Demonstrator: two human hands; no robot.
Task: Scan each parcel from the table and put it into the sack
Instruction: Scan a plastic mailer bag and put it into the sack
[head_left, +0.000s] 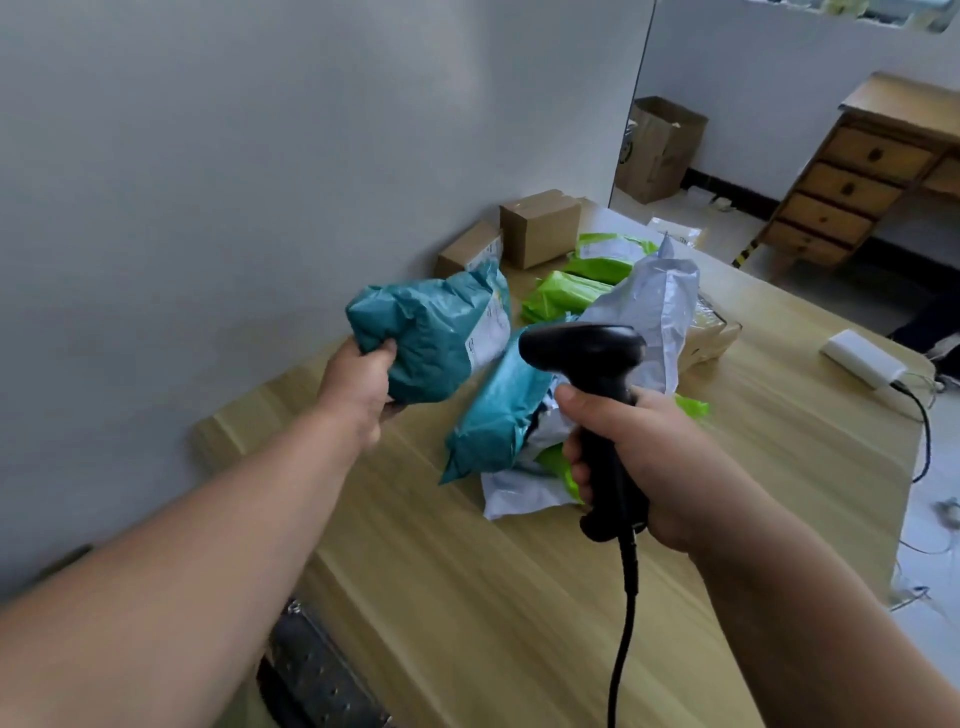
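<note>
Left fingers (383, 354) pinch teal parcel (434, 332) by its end; right fingers (575, 404) clasp scanner (589, 347).

Plain pale-grey wall (234, 156) on left, light wood table (467, 597) set against it. Beyond: pale floor (727, 221), black skirting (727, 186), worn wooden desk (852, 187) with four stacked drawers, open cardboard box (660, 148) by far wall (779, 78). Soft, even light.
</note>
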